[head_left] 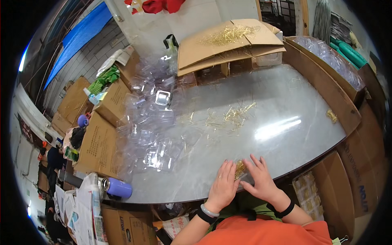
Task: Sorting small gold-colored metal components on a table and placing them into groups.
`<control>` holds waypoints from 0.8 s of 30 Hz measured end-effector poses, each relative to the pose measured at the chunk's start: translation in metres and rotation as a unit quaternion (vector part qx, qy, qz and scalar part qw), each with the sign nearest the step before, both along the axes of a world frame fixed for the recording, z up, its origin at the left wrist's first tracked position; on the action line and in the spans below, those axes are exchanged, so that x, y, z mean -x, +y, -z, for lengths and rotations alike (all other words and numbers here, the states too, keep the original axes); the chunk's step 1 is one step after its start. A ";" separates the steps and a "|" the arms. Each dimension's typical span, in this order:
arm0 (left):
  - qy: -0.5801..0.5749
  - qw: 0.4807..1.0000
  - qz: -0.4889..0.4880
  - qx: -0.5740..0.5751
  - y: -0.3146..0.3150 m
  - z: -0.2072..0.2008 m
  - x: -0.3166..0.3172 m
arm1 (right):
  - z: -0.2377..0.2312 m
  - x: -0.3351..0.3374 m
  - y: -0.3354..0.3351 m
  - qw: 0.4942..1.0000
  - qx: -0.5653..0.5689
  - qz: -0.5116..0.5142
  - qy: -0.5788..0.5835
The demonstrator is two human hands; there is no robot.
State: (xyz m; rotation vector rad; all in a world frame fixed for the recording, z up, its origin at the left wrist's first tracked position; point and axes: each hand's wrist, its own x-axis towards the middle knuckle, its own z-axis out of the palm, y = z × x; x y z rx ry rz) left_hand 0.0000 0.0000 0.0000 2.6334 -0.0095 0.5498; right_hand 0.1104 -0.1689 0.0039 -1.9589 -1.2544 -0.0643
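bundle of gold wires (pixel 240 169), apparently contained between left hand (pixel 223 185), fingers extended together, and right hand (pixel 261 181), fingers apart.

Plastic boxes (pixel 163 98) lie left of loose strands (pixel 237 115).

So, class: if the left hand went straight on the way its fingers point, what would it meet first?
Probably the loose gold strands scattered ahead of the left hand on the grey tabletop, though how high the hand sits above the surface is hard to judge.
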 end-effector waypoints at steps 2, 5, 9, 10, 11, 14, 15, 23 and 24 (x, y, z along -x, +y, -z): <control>0.017 1.000 0.000 0.000 -0.007 -0.006 0.013 | -0.004 0.015 -0.005 1.000 0.001 -0.003 -0.013; 0.012 1.000 -0.001 0.011 0.007 -0.007 -0.006 | -0.002 -0.011 0.017 0.993 -0.098 0.029 0.058; 0.029 0.999 0.014 0.038 0.008 -0.007 -0.007 | -0.004 -0.019 0.031 0.988 -0.089 0.080 0.100; 0.033 0.998 0.014 0.046 0.008 -0.008 -0.006 | -0.005 -0.021 0.035 0.987 -0.101 0.090 0.090; 0.036 0.998 0.013 0.054 0.008 -0.007 -0.006 | -0.005 -0.023 0.039 0.985 -0.113 0.099 0.080; 0.027 0.998 0.012 0.055 0.009 -0.006 -0.007 | -0.007 -0.029 0.051 0.985 -0.112 0.129 0.034; 0.026 0.998 0.008 0.049 0.009 -0.004 -0.006 | -0.005 -0.032 0.052 0.988 -0.104 0.108 0.027; 0.022 0.999 0.023 0.012 0.013 -0.002 -0.006 | -0.004 -0.016 0.027 0.998 -0.020 0.046 -0.046; 0.023 0.999 0.025 0.014 0.013 -0.002 -0.007 | -0.003 -0.016 0.025 0.998 -0.017 0.051 -0.012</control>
